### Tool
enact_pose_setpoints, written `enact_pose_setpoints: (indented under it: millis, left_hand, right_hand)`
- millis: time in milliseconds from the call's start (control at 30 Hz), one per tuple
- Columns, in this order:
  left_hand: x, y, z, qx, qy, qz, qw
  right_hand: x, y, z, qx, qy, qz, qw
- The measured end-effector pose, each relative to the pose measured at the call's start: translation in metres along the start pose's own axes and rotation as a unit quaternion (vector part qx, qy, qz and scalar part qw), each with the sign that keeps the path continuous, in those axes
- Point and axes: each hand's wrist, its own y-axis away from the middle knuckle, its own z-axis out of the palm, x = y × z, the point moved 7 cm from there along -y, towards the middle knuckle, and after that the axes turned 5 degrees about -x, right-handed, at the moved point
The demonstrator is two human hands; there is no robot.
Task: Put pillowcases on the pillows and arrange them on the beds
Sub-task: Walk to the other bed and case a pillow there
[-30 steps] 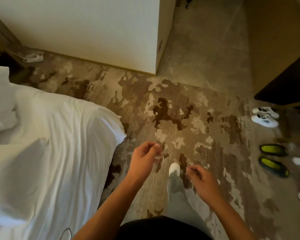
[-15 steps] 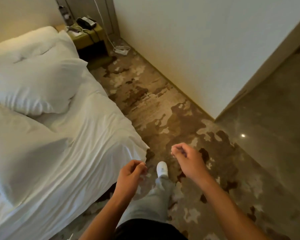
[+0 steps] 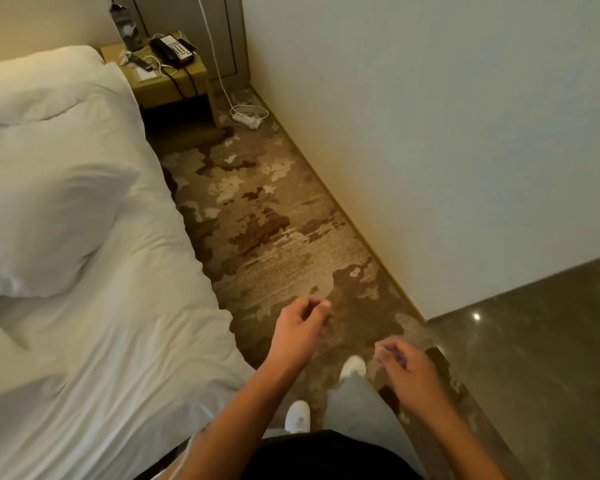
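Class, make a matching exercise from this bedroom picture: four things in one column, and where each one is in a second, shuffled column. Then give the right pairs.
Things:
1. telephone
2. power strip
3. pillow
4. left hand

Places:
A. on the bed
B. in the air over the carpet, holding nothing
C. on the nightstand
D. on the floor by the wall

Pairs: 1-C, 2-D, 3-A, 4-B
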Motion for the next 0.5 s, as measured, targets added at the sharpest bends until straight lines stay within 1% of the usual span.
enact_pose_setpoints:
  millis: [167,267,367,500]
  left_hand:
    - [0.056,-0.120,-0.024,0.062,0.030,0.015,0.998]
    - [0.075,-0.174,-0.056,0.126,0.026,-0.006,0.992]
    - [0.083,-0.209,-0.094,0.211,0.063,-0.048,0.974]
    - [0.089,-0.240,-0.140,0.304,0.125,-0.079,0.941]
  right_hand:
    - [-0.070,-0.149,-0.029,-0.056,0.037,-0.030,0.997]
    - [-0.135,-0.238,-0.034,-0.101,0.065,-0.067,0.990]
    - [-0.216,-0.312,-0.024,-0.162,0.127,-0.124,0.971]
    - [-0.323,-0.385,0.009,-0.247,0.190,-0.192,0.930]
